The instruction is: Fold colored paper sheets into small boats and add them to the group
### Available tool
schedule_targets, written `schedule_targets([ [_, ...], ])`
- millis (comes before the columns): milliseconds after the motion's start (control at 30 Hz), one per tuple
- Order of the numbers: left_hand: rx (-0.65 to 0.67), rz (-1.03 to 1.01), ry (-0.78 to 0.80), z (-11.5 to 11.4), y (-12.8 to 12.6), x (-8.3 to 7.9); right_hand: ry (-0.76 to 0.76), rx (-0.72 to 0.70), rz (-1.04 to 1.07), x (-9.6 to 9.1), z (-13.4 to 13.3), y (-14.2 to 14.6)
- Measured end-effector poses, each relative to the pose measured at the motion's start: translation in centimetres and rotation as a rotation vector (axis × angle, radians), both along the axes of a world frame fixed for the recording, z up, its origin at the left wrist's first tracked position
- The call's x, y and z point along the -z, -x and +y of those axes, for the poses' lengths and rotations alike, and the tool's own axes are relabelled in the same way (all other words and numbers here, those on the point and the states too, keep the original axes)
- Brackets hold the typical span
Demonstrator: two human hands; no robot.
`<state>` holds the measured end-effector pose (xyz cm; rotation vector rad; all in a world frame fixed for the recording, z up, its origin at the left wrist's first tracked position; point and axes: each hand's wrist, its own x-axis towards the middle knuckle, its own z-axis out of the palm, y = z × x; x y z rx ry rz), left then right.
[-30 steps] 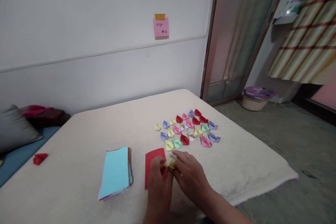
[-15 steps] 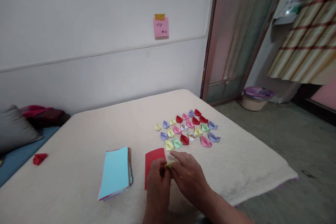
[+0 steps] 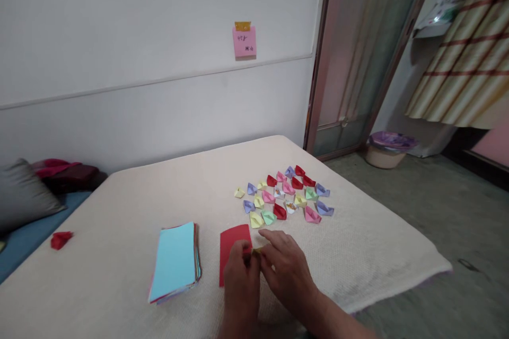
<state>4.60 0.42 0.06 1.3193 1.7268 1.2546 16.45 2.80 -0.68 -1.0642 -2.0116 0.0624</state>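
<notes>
Between the fingertips of both hands is a small piece of folded yellow paper [image 3: 257,250], mostly covered by the fingers. My left hand [image 3: 241,270] pinches it from the left, and my right hand [image 3: 284,262] grips it from the right with the index finger stretched forward. Partly under my left hand lies a red sheet of paper [image 3: 230,241] on the bed. Beyond the hands stand several small folded paper boats in red, pink, purple, yellow, green and white, among them a red boat [image 3: 280,211] and a pink boat [image 3: 312,214].
A stack of coloured paper [image 3: 175,262], light blue on top, lies left of the hands on the cream bedspread [image 3: 191,185]. Farther left is a crumpled red paper piece [image 3: 61,240] near a grey pillow [image 3: 26,196]. A lined bin [image 3: 387,151] stands on the floor at right.
The fingers have shifted slightly around the yellow paper, and less of it shows now. The boats, red sheet and paper stack have stayed in place.
</notes>
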Motion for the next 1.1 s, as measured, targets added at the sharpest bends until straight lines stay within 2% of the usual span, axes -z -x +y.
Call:
schedule_targets([
  [233, 0.007, 0.219, -0.014, -0.1, 0.0, 0.7, -0.057, -0.004, -0.030, 0.1, -0.1, 0.1],
  [533, -0.032, -0.123, 0.026, 0.2, 0.0, 0.0, -0.074, -0.034, -0.029, 0.1, -0.4, 0.2],
  [833, 0.044, -0.081, 0.021, 0.3, 0.2, 0.4, -0.100, -0.014, 0.002, -0.1, -0.1, 0.2],
  [967, 0.127, -0.141, -0.016, 0.5, 0.3, 0.9, -0.088, -0.006, 0.025, 0.0, 0.0, 0.1],
  [1100, 0.154, -0.230, -0.021, 0.4, 0.2, 1.1, -0.047, 0.012, 0.014, 0.0, 0.2, 0.0],
])
